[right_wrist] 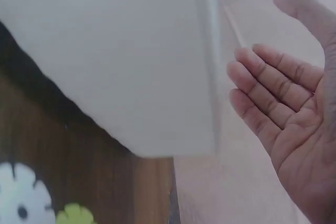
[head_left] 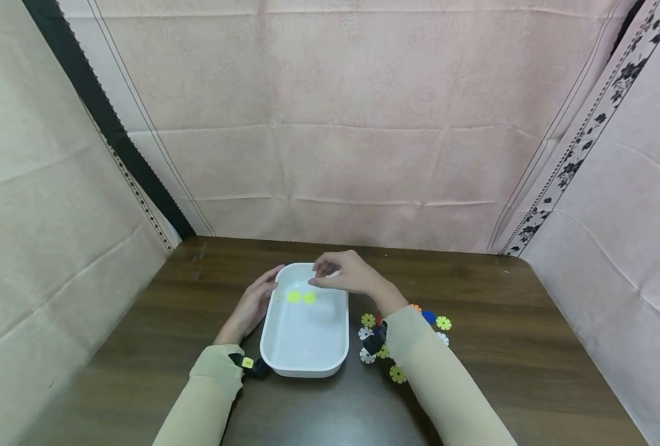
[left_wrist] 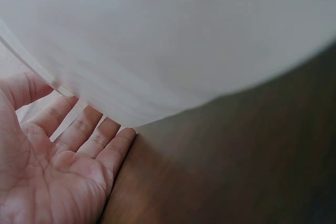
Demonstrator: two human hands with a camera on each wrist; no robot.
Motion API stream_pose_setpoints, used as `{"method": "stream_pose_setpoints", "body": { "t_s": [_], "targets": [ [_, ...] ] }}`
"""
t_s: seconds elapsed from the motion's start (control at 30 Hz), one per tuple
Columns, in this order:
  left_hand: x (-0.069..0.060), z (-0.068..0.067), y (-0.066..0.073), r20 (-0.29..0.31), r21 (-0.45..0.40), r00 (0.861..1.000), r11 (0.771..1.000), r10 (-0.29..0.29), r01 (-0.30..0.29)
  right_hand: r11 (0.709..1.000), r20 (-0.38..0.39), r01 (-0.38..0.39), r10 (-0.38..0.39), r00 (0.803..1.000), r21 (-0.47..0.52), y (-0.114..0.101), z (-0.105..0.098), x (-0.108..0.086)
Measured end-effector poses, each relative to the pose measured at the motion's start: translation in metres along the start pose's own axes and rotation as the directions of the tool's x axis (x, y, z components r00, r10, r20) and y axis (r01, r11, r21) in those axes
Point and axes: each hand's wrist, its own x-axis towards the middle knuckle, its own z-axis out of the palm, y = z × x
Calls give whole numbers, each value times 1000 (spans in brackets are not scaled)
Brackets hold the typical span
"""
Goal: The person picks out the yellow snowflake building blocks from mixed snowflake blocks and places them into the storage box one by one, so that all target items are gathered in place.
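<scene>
A white tray (head_left: 304, 334) stands on the table with two yellow-green discs (head_left: 301, 297) side by side inside, toward its far end. My left hand (head_left: 254, 305) rests against the tray's left side; in the left wrist view its fingers lie extended along the tray's outer wall (left_wrist: 157, 66). Over the far right corner of the tray hovers my right hand (head_left: 348, 272), fingers slightly bent. The right wrist view shows that hand (right_wrist: 294, 108) with thumb and fingers apart and nothing between them, beside the tray wall (right_wrist: 121, 66).
Flower-shaped pieces in white, green, orange and blue (head_left: 443, 323) lie on the table right of the tray, partly hidden under my right forearm. The brown table (head_left: 508, 371) is bordered by pale cloth (head_left: 363, 155) at the back and sides.
</scene>
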Motion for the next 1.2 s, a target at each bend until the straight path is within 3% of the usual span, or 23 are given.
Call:
{"method": "stream_pose_setpoints", "body": {
  "t_s": [0.27,0.63,0.83,0.97,1.1,1.2],
  "targets": [
    [0,1,-2,-4,4,1000,1000,0,0,996,-125,-89,90,988,15,17,-19,-34],
    [3,2,-1,-8,30,1000,999,15,-15,986,-186,-128,146,972,102,46,-30,-73],
    [2,1,-1,3,31,1000,999,9,-9,978,-17,-204,205,979,37,59,-26,-86],
    [2,0,-2,-3,21,1000,1000,4,-4,982,106,-183,188,977,-48,67,-21,-92],
    [2,-1,-3,3,26,1000,1000,4,-4,984,147,-131,148,978,-121,72,-17,-94],
    [0,-1,-3,-2,29,1000,1000,4,-4,982,163,-135,157,974,-135,74,-17,-95]
  ]
}}
